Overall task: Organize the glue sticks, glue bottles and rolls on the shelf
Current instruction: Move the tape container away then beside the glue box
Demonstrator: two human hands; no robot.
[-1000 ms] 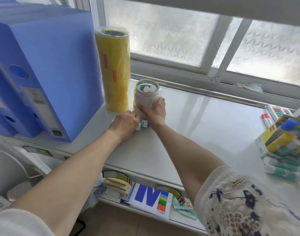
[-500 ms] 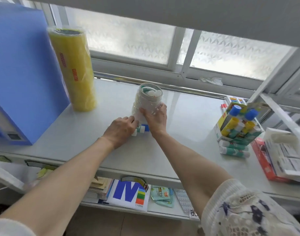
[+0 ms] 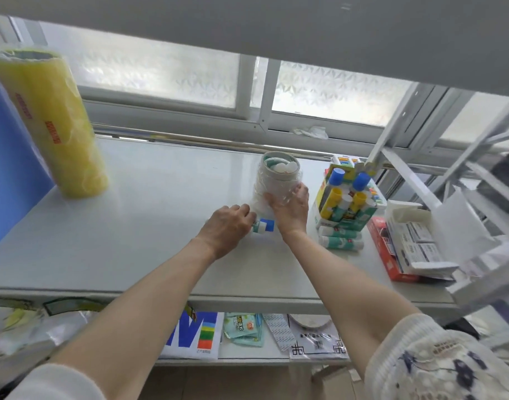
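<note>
We see two hands at work on the white shelf. The right hand curls its fingers round one stack of clear tape rolls, standing upright mid-shelf with white caps showing inside. The left hand pinches one glue stick lying just beside it. One tall yellow roll stands far left. One box of glue bottles sits right, two sticks lying before it.

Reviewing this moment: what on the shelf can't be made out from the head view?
- Glue stick under the left hand: only its blue-capped end shows.
- Wrapped roll stack: its base is hidden by the right hand.
- Boxes at right: labels too small.
- Blue folder: cut off by the left edge.
</note>
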